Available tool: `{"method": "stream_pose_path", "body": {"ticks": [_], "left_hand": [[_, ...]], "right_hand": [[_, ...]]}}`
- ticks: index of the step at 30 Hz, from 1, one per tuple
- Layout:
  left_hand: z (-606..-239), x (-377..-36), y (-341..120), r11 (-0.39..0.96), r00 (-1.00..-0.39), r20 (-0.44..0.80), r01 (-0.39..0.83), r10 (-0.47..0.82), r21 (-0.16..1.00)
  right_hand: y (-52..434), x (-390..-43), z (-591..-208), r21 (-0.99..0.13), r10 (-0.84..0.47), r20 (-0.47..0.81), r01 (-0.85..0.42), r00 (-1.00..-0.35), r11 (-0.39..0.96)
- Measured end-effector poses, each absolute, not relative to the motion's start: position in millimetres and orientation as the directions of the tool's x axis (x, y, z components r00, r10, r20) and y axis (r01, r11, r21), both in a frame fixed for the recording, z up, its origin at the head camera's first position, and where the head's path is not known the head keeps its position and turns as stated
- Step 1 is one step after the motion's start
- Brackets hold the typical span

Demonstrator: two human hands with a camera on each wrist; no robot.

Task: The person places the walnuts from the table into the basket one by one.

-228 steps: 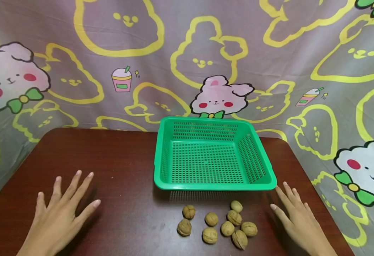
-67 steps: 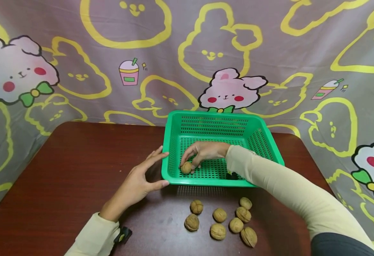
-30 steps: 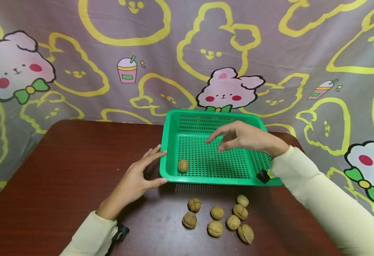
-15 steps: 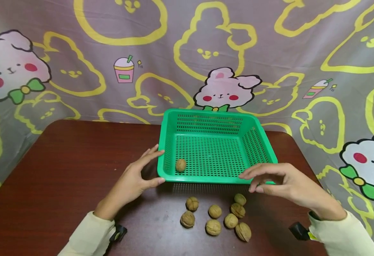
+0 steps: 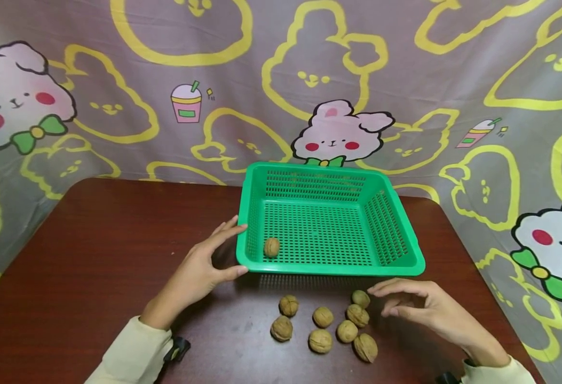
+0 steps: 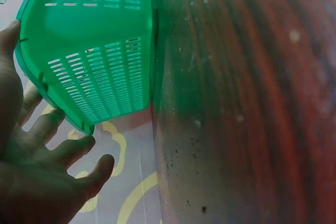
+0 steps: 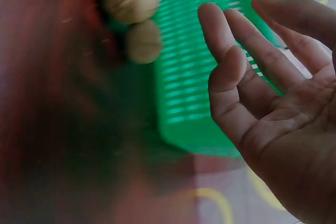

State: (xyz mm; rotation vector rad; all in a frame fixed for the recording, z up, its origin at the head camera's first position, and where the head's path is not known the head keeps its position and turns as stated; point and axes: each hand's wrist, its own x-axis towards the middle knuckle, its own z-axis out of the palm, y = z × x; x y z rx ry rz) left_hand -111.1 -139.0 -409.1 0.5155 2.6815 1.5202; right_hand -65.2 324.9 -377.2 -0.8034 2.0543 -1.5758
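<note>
Our left hand (image 5: 199, 269) rests against the left near corner of the green basket (image 5: 329, 269), fingers straight along its wall and thumb at the near rim, bracing rather than gripping; in the left wrist view the same hand (image 6: 37, 166) lies spread beside the slotted wall (image 6: 100, 66). One walnut (image 5: 271, 247) sits inside the basket, near its left front corner. On the table (image 5: 93, 250), just in front of the basket, lie seven more walnuts (image 5: 323, 317) in a loose cluster, some touching. Our right hand (image 5: 422, 306) hovers low just right of that cluster, fingers loosely bent and empty, the fingertips close to the nearest walnut (image 5: 360, 298); the right wrist view shows it (image 7: 273, 103) holding nothing. We judge the risk to be a careless reach; round shells roll easily, so a nudge could scatter the neighbours towards the table edge. Count: one basket; eight walnuts, one inside and seven outside.
</note>
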Motion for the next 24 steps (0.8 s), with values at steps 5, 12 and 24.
{"method": "stream_pose_path", "body": {"ticks": [5, 12, 24], "left_hand": [[-409.3, -111.2, -139.3, 0.464, -0.946, 0.147, 0.273, 0.29, 0.843], [-409.2, -111.8, -139.6, 0.456, -0.944, 0.147, 0.274, 0.294, 0.846], [-409.9, -112.9, -139.6, 0.459, -0.944, 0.146, 0.275, 0.296, 0.845]], "right_hand": [[325.3, -72.0, -395.0, -0.96, -0.641, -0.079, -0.115, -0.763, 0.256], [322.3, -78.7, -408.5, -0.938, -0.615, -0.159, -0.076, -0.772, 0.338], [308.7, -81.9, -417.5, -0.906, -0.571, -0.214, -0.058, -0.793, 0.419]]}}
